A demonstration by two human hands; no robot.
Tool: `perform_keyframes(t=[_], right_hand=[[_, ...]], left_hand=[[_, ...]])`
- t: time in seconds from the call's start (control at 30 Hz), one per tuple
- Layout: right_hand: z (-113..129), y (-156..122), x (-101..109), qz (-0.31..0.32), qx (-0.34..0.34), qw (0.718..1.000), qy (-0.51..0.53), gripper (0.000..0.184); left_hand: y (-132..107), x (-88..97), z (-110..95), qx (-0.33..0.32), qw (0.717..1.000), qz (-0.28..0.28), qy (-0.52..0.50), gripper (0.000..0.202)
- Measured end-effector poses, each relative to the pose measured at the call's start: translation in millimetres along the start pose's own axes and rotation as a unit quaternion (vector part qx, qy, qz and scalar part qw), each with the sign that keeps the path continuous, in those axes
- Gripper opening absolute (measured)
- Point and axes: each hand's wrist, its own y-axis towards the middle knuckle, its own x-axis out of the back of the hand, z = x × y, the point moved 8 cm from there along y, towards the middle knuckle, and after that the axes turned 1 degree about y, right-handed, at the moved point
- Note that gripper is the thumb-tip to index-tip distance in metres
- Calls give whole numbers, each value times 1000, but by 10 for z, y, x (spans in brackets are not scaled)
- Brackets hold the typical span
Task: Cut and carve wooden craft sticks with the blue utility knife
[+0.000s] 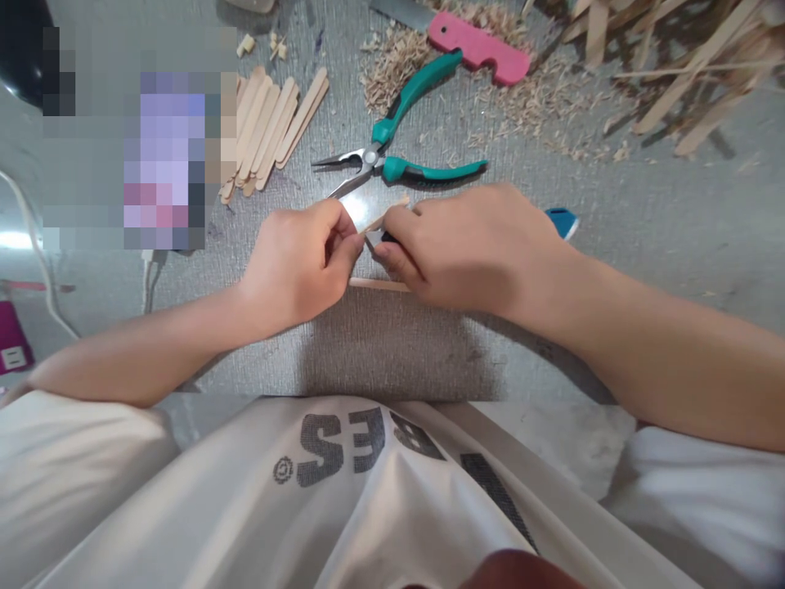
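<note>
My left hand (300, 258) is closed, pinching a thin wooden stick (385, 214) between thumb and forefinger. Close beside it, my right hand (472, 245) wraps round what looks like a utility knife, its metal blade (374, 238) against the stick by my left fingertips. A blue end (561, 222) shows past the back of my right hand and seems to belong to the same knife; its middle is hidden by the hand. Below both hands, another slim wooden strip (379, 285) lies partly covered. Just beyond them are needle-nose pliers (371, 155) with green handles, jaws apart.
Several craft sticks (270, 131) lie at the upper left, near a blurred-out patch and a white cable (42, 254). A pink-handled blade (478, 47) rests among wood shavings (398, 69) at the back. More wooden sticks (693, 69) are heaped at the upper right.
</note>
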Motion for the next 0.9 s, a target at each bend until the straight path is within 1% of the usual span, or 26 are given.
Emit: perform_keyframes(t=[0.13,0.27,0.43,0.63,0.9], right_hand=[[18,-4,21,8,17,1000,-14,61],[23,-14,29,19,9,999,-37,61],[50,-45,51,10,13,999,-33,68],[90,-53,64,17,31,999,-39,58],[126,-52,84,2,39,997,-64,53]], left_hand=[[-11,-22,-16,-30,999,0,36,19],[-12,-47,-11,-32,998,9,59,18],[-26,-52,-3,-50,996,-6,73,14],[-52,-115,-2,-82,991,-12,104,19],[-65,-146,-26,-86,989,-16,122,21]])
